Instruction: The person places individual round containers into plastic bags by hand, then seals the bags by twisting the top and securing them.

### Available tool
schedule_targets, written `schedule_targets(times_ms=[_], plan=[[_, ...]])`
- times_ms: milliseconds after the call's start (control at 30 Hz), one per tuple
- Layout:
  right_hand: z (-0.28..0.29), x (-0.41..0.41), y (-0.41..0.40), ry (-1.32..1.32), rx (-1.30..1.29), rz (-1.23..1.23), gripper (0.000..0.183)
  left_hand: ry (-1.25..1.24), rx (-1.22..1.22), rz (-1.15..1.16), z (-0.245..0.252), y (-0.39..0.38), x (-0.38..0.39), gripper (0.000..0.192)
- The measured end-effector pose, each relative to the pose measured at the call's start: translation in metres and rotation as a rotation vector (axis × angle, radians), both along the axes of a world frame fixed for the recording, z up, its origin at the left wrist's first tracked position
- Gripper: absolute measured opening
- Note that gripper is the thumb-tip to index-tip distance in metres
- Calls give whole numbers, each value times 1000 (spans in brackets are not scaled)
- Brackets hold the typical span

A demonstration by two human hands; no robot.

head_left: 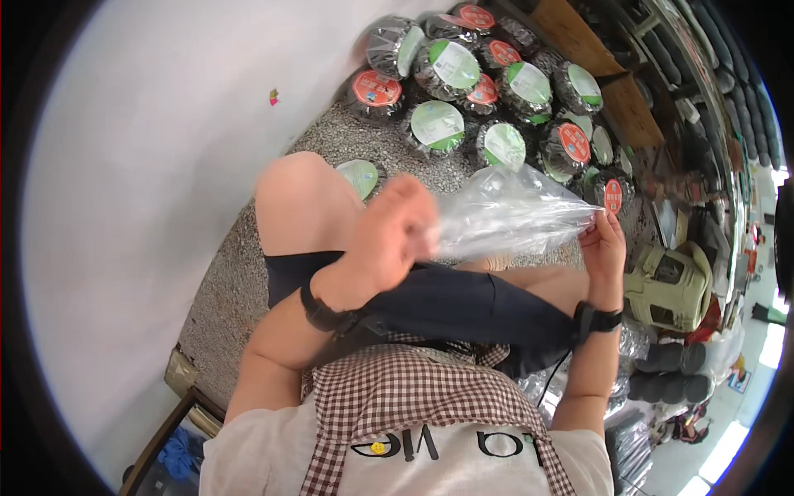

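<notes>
A clear plastic bag (508, 217) is stretched sideways above my lap. My left hand (394, 232), blurred, is closed at the bag's left end; its fingertips are hard to make out. At the other end, my right hand (605, 242) pinches the gathered edge between thumb and fingers. Just beyond my left hand, a wrapped bundle with a green-and-white label (358, 177) lies on the floor, partly hidden by my knee. Dark wristbands circle both wrists.
Several dark, plastic-wrapped bundles with round red or green labels (446, 65) are heaped on the speckled floor (217, 316) ahead. A white wall (155, 155) rises at left. A wooden board (598, 68) and a pale green plastic stool (670, 285) stand at right.
</notes>
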State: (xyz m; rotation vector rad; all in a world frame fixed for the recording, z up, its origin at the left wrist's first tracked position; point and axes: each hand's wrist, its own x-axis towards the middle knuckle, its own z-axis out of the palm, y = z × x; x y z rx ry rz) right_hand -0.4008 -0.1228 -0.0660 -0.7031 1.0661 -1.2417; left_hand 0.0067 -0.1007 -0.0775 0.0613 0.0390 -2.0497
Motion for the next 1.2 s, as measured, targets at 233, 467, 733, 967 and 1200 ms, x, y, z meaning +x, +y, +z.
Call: schedule_targets(times_ms=[233,467,733,967,1200], plan=[[-32,104,-166,537,-45,388,29,-825,-566,-491,21,27,-39,20],[-309,304,-175,1018,239,1151,106,-1287,-1002,295,3,-11,-42,19],[-312,331,-125,835,220,965,90,-1384,-575,-10,-19,-57,-51,21],[-272,252,-105,691,-62,393,110,-1223,-657,-277,12,-33,-113,16],[-49,-67,-81,491,-309,-18,80,-1317,-594,162,19,-17,-114,22]])
